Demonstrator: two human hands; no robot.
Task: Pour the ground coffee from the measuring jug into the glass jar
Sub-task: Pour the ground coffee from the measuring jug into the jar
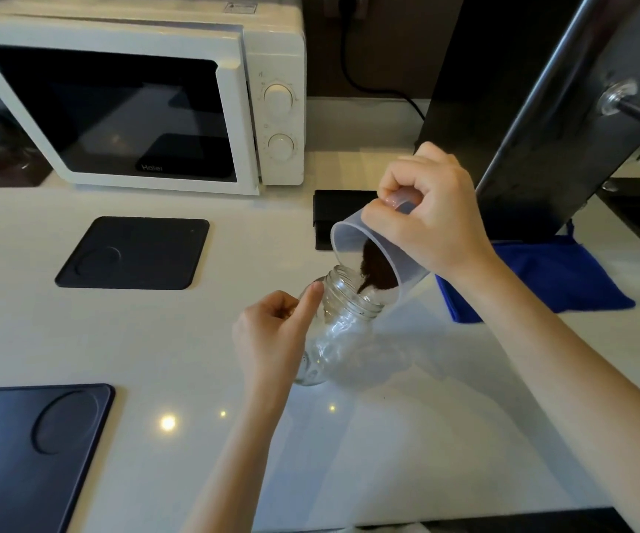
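Glass caught the light where the jar (pixel 339 325) stood on the white counter (pixel 426 436), leaning a little toward my right, its threaded mouth open and facing up. My left hand (pixel 272 336) was closed around the jar's left side, the thumb pressed against the glass just under the neck and the fingers curled behind it. My right hand (pixel 430 221) was wrapped tightly round the handle of the clear plastic measuring jug (pixel 353 234), which I held tipped steeply, its rim low and its lip directly over the jar's mouth. Ground coffee (pixel 376 269) lay dark along the lower inside wall of the jug, heaped toward the lip, and a thin dark tongue of it reached down into the jar's opening. A blue cloth (pixel 564 278) lay on the counter just behind my right wrist. Farther back stood a white microwave (pixel 137 98), with a dark square mat (pixel 133 253) in front of it and a second dark mat (pixel 30 452) near the counter's front edge at my left.
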